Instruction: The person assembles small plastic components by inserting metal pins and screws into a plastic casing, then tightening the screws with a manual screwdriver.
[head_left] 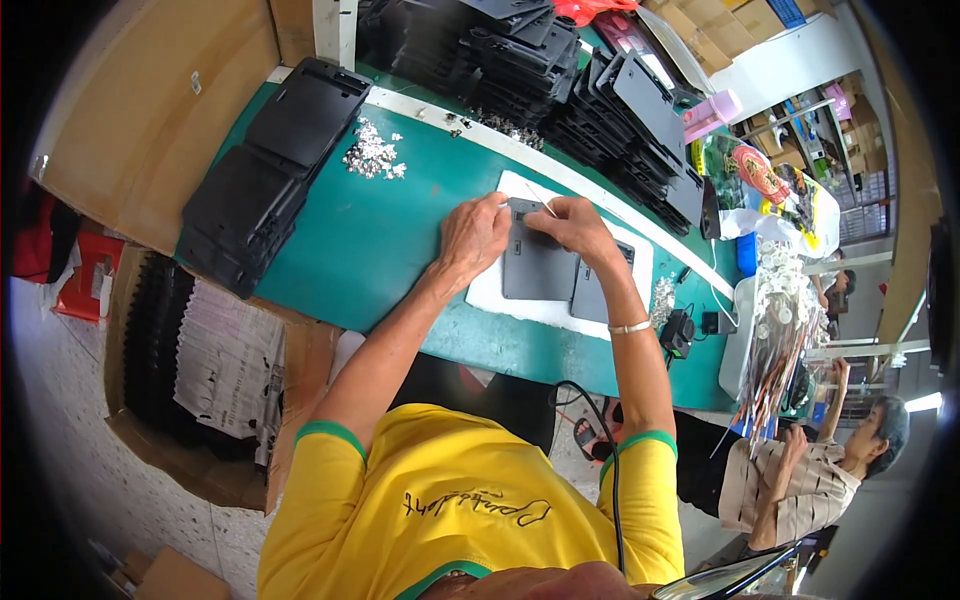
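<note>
Two dark grey plastic panels lie on a white foam sheet [540,313]. The left panel [538,270] sits between my hands; the right panel [590,294] lies partly under my right forearm. My left hand [474,236] is closed in a pinch at the left panel's far left corner, and what its fingertips hold is too small to name. My right hand [577,230] is closed on a thin, light-coloured tool [541,199], whose tip points up and left beyond the panel's far edge. The tool's other end is hidden in the fingers.
Small metal parts [374,154] lie in a heap on the green table [410,210]. Black plastic housings [262,190] are stacked at left, more [630,115] behind a white rail. A white bin [738,340] with wires stands right. A co-worker [800,470] is at lower right.
</note>
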